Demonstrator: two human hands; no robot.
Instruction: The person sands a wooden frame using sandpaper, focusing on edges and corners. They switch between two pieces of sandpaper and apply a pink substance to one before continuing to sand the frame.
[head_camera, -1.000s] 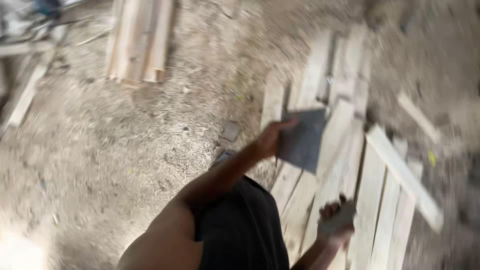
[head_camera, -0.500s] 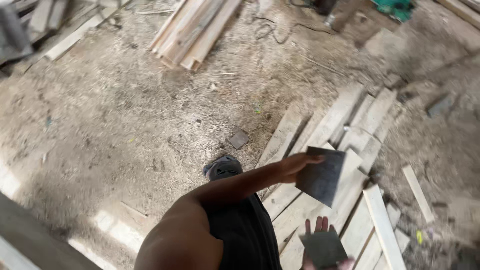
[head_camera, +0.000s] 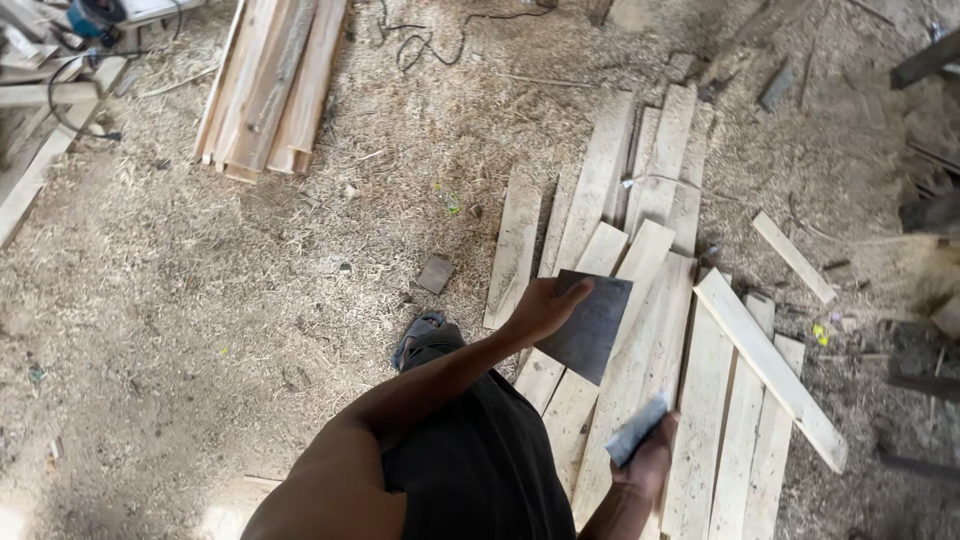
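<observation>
Near the frame's centre, the left hand (head_camera: 545, 308) pinches one edge of a dark grey sheet (head_camera: 590, 325), thumb on top, fingers curled beneath. At lower right, the right hand (head_camera: 650, 460) closes around a smaller grey piece (head_camera: 636, 434), possibly folded sandpaper. Held only by an edge, the thin, flat, matte sheet could slip or bend and drop onto the pale planks (head_camera: 640, 300) below.

A dark grey, roughly square sheet (head_camera: 590, 325) hangs flat and slightly tilted, pinched at its left edge by the left fingers (head_camera: 572, 292). A smaller folded grey sheet (head_camera: 636, 443) sticks up and leftward between the right fingers (head_camera: 662, 432).
</observation>
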